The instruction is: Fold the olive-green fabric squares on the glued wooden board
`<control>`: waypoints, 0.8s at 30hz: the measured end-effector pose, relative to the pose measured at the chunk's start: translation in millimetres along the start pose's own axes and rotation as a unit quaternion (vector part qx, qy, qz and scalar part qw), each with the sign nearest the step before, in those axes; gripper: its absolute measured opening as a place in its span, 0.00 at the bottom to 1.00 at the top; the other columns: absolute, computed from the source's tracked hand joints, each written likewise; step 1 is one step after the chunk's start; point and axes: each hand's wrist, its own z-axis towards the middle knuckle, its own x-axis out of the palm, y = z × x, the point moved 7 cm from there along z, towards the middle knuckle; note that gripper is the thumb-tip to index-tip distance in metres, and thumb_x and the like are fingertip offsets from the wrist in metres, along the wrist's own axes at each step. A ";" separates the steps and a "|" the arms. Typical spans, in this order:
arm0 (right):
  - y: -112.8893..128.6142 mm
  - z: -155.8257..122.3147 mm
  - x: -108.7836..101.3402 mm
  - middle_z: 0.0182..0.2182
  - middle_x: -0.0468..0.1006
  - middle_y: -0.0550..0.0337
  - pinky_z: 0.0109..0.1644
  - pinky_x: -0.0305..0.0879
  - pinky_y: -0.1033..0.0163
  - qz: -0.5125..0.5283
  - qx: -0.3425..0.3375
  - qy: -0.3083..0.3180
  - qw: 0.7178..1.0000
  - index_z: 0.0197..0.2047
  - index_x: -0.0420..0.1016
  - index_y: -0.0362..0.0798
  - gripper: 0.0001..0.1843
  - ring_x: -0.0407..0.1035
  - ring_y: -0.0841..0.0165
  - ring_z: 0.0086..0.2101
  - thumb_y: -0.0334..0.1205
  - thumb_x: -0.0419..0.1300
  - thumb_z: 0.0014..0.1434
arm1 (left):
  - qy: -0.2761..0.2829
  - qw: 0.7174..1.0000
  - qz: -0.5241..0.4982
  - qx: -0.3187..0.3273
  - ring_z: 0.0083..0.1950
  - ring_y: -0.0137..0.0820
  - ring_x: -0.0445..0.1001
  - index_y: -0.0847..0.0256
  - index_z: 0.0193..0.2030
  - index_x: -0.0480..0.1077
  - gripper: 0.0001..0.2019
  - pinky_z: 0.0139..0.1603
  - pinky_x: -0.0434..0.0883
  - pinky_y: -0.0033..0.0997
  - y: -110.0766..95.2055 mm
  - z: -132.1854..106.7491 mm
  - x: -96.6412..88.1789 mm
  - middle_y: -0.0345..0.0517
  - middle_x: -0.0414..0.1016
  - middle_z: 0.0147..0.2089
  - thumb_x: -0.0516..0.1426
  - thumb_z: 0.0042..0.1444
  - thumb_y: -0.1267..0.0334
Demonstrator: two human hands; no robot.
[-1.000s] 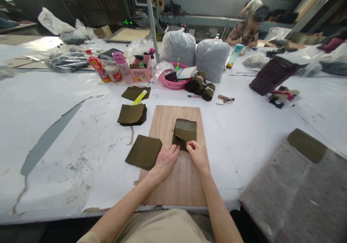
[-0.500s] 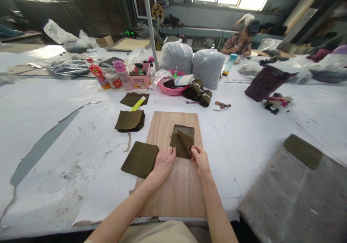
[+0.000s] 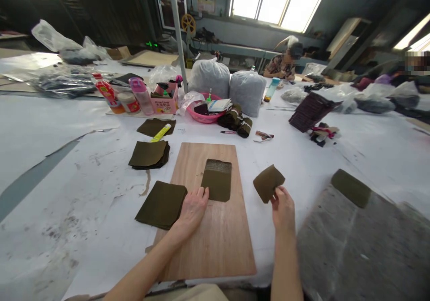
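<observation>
My right hand (image 3: 282, 204) pinches a small olive-green fabric piece (image 3: 268, 182) by its lower right corner, held in the air to the right of the plywood board (image 3: 215, 242). My left hand (image 3: 193, 207) lies on the board, fingers extended, fingertips at the lower left edge of an olive fabric stack (image 3: 217, 185). That stack's upper strip looks lighter and rough. Just left of my left hand, a larger pile of olive fabric pieces (image 3: 161, 204) overlaps the board's edge. A second pile (image 3: 148, 154) lies farther back.
On the right, a grey felt-like slab (image 3: 339, 242) carries one olive fabric piece (image 3: 351, 188). Behind the board stand a pink basket (image 3: 204, 116), rolled olive bundles (image 3: 244, 127), bottles (image 3: 108, 94) and stuffed plastic bags (image 3: 210, 78). A co-worker (image 3: 282, 63) sits across the table.
My right hand has lifted the top fabric piece off the stack and carried it right, past the board. My left hand stays at the stack's edge. The view has shifted right.
</observation>
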 end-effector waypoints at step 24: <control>-38.6 -212.0 105.2 0.32 0.77 0.66 0.35 0.59 0.68 -0.427 -0.077 0.459 0.775 0.35 0.72 0.51 0.07 0.70 0.72 0.30 0.35 0.54 0.64 | 0.074 0.938 -0.251 0.225 0.60 0.41 0.64 0.59 0.53 0.70 0.15 0.56 0.65 0.42 -0.5 -100.0 -19.7 0.50 0.70 0.55 0.57 0.63 0.56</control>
